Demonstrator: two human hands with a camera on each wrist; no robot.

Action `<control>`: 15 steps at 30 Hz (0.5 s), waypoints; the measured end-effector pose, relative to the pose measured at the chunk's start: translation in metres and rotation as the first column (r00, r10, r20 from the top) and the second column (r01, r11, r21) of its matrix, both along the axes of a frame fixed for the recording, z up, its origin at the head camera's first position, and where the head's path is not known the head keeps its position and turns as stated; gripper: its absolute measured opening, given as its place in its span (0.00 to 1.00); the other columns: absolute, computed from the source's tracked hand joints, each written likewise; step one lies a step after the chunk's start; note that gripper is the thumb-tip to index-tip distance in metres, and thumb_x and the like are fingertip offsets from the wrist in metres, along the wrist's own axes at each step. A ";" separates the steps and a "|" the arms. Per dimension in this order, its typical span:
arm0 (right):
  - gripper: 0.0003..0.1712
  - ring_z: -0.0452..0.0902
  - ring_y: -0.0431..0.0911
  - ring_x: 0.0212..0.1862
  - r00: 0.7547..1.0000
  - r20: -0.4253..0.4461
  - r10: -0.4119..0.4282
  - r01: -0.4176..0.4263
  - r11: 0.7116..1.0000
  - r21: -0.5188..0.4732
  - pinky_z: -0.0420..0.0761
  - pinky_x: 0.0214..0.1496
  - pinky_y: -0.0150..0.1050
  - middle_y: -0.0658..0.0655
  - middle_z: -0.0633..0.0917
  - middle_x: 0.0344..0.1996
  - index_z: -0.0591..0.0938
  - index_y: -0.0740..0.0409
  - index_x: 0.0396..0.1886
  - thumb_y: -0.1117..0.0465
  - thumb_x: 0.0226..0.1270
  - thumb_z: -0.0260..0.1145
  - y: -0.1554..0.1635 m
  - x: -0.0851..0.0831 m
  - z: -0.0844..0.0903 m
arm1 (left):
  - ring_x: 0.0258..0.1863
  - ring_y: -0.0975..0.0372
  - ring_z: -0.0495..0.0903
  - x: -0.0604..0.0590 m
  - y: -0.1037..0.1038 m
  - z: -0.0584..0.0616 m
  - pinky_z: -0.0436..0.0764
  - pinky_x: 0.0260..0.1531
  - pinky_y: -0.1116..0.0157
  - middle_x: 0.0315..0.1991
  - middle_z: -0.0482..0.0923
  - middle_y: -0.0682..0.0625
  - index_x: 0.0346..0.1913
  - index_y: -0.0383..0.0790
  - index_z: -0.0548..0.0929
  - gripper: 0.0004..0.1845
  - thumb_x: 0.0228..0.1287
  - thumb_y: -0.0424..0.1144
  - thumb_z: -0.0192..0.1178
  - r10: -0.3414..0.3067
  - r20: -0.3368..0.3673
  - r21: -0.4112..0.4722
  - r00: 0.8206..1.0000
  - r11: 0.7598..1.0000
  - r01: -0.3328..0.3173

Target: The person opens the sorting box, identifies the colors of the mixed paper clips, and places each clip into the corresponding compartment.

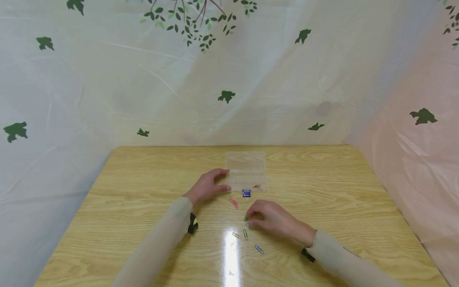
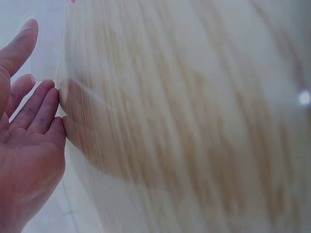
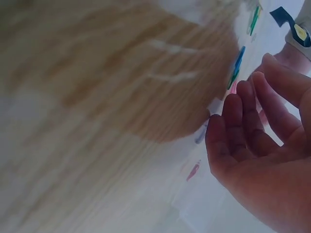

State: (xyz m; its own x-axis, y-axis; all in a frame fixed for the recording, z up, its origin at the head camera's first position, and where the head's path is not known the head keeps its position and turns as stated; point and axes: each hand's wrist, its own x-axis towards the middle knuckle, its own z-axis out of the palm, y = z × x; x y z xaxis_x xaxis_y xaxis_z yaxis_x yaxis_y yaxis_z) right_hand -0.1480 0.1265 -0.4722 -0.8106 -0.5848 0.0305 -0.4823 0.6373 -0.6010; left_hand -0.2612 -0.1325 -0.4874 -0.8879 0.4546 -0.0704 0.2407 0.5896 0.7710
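While the left hand (image 1: 207, 186) steadies the clear box (image 1: 246, 171), long axis running away across the worktop (image 1: 322, 191), right hand (image 1: 272, 218) fingers curl over a green clip (image 1: 245, 219). Left wrist: fingers straight against the plastic. Right wrist: fingers loosely bent, clips just beyond their tips.

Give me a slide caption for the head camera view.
Left hand steadies an open clear plastic box while right hand reaches for scattered paper clips.
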 end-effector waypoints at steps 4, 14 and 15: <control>0.06 0.81 0.38 0.44 1.000 0.015 0.017 -0.018 0.999 0.028 0.84 0.52 0.40 0.43 0.86 0.40 0.89 0.51 0.42 0.59 0.67 0.75 -0.001 -0.001 0.000 | 0.75 0.52 0.66 0.000 0.000 0.001 0.62 0.76 0.52 0.73 0.72 0.47 0.74 0.45 0.74 0.35 0.67 0.46 0.72 0.002 0.007 0.005 1.000 1.000 -0.002; 0.04 0.78 0.34 0.40 0.999 0.001 0.044 -0.044 0.996 0.083 0.82 0.46 0.36 0.42 0.83 0.37 0.89 0.50 0.39 0.62 0.67 0.75 -0.003 -0.005 -0.003 | 0.74 0.51 0.67 0.001 0.001 0.004 0.63 0.76 0.51 0.73 0.72 0.47 0.73 0.45 0.75 0.34 0.67 0.46 0.72 0.000 0.005 0.008 1.000 1.000 0.000; 0.04 0.77 0.34 0.39 0.999 0.002 0.045 -0.045 0.995 0.085 0.82 0.45 0.35 0.42 0.83 0.36 0.88 0.50 0.38 0.63 0.67 0.75 -0.003 -0.005 -0.003 | 0.74 0.51 0.67 0.001 0.001 0.004 0.63 0.76 0.51 0.73 0.72 0.46 0.73 0.45 0.74 0.34 0.67 0.46 0.72 0.000 0.006 0.008 1.000 1.000 0.000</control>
State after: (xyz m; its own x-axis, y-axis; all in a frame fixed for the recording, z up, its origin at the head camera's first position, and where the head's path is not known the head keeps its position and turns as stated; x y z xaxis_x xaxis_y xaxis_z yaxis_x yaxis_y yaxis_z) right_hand -0.1533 0.1230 -0.4756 -0.7833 -0.6213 -0.0211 -0.5118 0.6637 -0.5455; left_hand -0.2598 -0.1317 -0.4833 -0.8873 0.4555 -0.0724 0.2360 0.5833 0.7772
